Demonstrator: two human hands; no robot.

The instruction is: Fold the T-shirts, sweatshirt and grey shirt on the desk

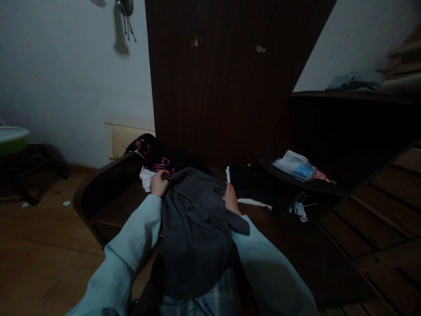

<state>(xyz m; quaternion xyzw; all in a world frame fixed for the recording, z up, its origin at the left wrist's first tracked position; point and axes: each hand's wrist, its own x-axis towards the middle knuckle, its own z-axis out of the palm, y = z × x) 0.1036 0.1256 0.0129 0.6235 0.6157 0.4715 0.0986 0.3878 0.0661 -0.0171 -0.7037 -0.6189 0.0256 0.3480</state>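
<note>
A dark grey garment (197, 237) hangs between my two hands and drapes down over my lap; its exact kind is not clear. My left hand (159, 183) pinches its upper left edge, fingers closed. At the upper right edge, my right hand (231, 199) grips the cloth, and a small flap of it falls over my right sleeve. Beyond my left hand lies a heap of black clothing with pink lettering (158, 164), with a white cloth (146, 177) beside it. To the right of my right hand sits a folded black garment (253, 182) with white edges.
The clothes lie on a dark wooden bench (115, 206) against a tall dark panel (223, 87). A clear plastic package (294, 166) rests on a curved shelf (319, 188) at right. A green basin (13, 140) stands on a stool at far left. Wooden slats (388, 206) run along the right.
</note>
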